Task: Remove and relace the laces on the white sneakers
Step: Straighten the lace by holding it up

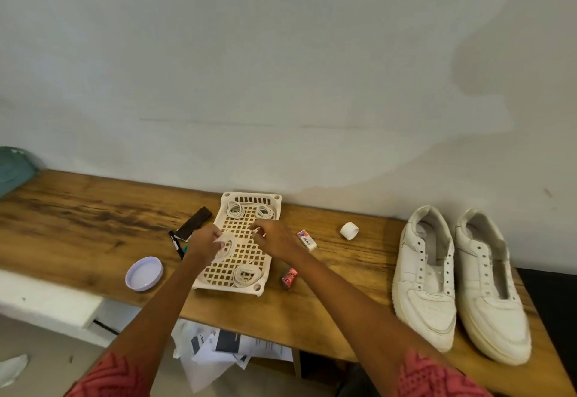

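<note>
While 2 white sneakers point(459, 281) stand side by side, unlaced, at the 3 o'clock end of the wooden table point(78, 215), toes toward 6 o'clock, their laces sit coiled in a white lattice tray point(246, 259) mid-table; 2 coils point(234, 210) lie at its 12 o'clock end, 1 coil point(246, 274) at 6 o'clock; the left hand point(204, 242) grips another coiled lace point(225, 246) over the tray's 9 o'clock edge; the right hand point(274, 237), fingers curled, pinches that lace's loose end above the tray; a lilac lid point(144, 273) lies at the tray's 8 o'clock, an eraser box point(307, 240) at 3 o'clock, a white tape roll point(349, 230) further toward 3 o'clock.
</note>
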Demonstrator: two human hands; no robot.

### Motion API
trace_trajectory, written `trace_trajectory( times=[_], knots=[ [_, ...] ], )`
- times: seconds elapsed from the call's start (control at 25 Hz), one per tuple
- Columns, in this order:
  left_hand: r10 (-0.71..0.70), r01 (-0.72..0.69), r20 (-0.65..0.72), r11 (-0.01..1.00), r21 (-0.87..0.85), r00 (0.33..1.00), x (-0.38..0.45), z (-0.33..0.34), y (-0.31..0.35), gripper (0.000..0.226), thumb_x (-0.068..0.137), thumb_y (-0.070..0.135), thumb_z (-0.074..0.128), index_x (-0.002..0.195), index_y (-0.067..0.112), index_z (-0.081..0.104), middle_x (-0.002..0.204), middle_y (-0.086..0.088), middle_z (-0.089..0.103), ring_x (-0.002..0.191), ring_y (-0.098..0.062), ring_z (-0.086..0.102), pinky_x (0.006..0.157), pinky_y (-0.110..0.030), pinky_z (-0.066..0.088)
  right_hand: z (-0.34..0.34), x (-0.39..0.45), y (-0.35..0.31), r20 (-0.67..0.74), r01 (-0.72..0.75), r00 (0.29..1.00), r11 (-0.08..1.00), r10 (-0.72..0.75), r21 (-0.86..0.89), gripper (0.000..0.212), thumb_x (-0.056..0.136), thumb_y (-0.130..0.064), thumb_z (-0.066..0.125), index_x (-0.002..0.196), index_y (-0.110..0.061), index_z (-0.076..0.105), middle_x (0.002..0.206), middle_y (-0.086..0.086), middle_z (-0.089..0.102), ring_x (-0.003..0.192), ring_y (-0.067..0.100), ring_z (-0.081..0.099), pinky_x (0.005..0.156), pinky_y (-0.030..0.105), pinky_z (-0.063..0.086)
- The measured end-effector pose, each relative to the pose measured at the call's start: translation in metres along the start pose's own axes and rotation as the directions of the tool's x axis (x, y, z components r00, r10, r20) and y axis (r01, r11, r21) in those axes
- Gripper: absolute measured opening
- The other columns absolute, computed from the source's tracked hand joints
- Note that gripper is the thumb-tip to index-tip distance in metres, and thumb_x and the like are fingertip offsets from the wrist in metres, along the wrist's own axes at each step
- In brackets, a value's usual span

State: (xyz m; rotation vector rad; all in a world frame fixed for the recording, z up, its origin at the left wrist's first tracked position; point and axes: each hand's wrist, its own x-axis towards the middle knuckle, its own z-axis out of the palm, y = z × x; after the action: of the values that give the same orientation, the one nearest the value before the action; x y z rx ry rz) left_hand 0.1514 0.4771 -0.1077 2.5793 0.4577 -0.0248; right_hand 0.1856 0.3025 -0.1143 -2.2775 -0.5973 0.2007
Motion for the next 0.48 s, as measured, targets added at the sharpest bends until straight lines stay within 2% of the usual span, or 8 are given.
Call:
trace_trajectory(
  times=[0.12,0.24,0.32,0.4,0.48],
  knots=[
    [0.074,-0.093,-0.099,0.975,-0.200,0.992,-0.023,-0.022,0.050,0.016,0.086,0.005,0.063,0.101,0.004,0.058,0.101,-0.014,0.062,0.082,-0.019,0.057,0.059,-0.019,0.040,-0.036,-0.021,-0.019,-0.034,-0.009,0.999,0.991,0.014,0.137,0.033,0.094,-0.025,0.056,0.120,-0.005,0.061,0.116,0.010,0.065,0.102,0.021,0.062,0.077,0.025,0.043],
    [0.238,-0.270,-0.140,0.916,-0.297,0.961,-0.057,-0.033,0.103,0.016,0.084,0.003,0.065,0.098,0.001,0.060,0.095,-0.014,0.064,0.085,-0.022,0.059,0.066,-0.014,0.041,-0.082,-0.053,-0.047,-0.106,-0.061,0.990,0.949,0.098,0.310,0.035,0.093,-0.033,0.057,0.117,-0.007,0.064,0.113,0.006,0.066,0.099,0.016,0.061,0.083,0.027,0.046],
    [0.335,-0.371,-0.167,0.882,-0.290,0.927,-0.082,-0.035,0.134,0.021,0.078,-0.001,0.069,0.097,-0.004,0.062,0.092,-0.014,0.066,0.084,-0.022,0.059,0.063,-0.008,0.038,-0.113,-0.076,-0.056,-0.184,-0.069,0.973,0.937,0.139,0.344,0.028,0.092,-0.031,0.059,0.102,-0.007,0.070,0.094,0.006,0.068,0.080,0.012,0.060,0.073,0.025,0.047],
    [0.384,-0.421,-0.174,0.850,-0.317,0.907,-0.110,-0.036,0.166,0.023,0.074,-0.003,0.073,0.094,-0.004,0.064,0.091,-0.015,0.068,0.082,-0.023,0.061,0.063,-0.015,0.040,-0.147,-0.106,-0.058,-0.258,-0.086,0.949,0.934,0.183,0.347,0.019,0.086,-0.022,0.067,0.093,-0.005,0.072,0.084,0.007,0.067,0.069,0.010,0.058,0.062,0.020,0.046],
    [0.421,-0.456,-0.176,0.820,-0.347,0.890,-0.135,-0.040,0.197,0.022,0.071,-0.003,0.076,0.090,-0.003,0.066,0.090,-0.016,0.069,0.082,-0.023,0.063,0.069,-0.022,0.042,-0.179,-0.135,-0.058,-0.302,-0.109,0.931,0.944,0.207,0.312,0.015,0.081,-0.013,0.072,0.090,-0.002,0.072,0.081,0.009,0.066,0.069,0.012,0.059,0.061,0.021,0.047]
  ],
)
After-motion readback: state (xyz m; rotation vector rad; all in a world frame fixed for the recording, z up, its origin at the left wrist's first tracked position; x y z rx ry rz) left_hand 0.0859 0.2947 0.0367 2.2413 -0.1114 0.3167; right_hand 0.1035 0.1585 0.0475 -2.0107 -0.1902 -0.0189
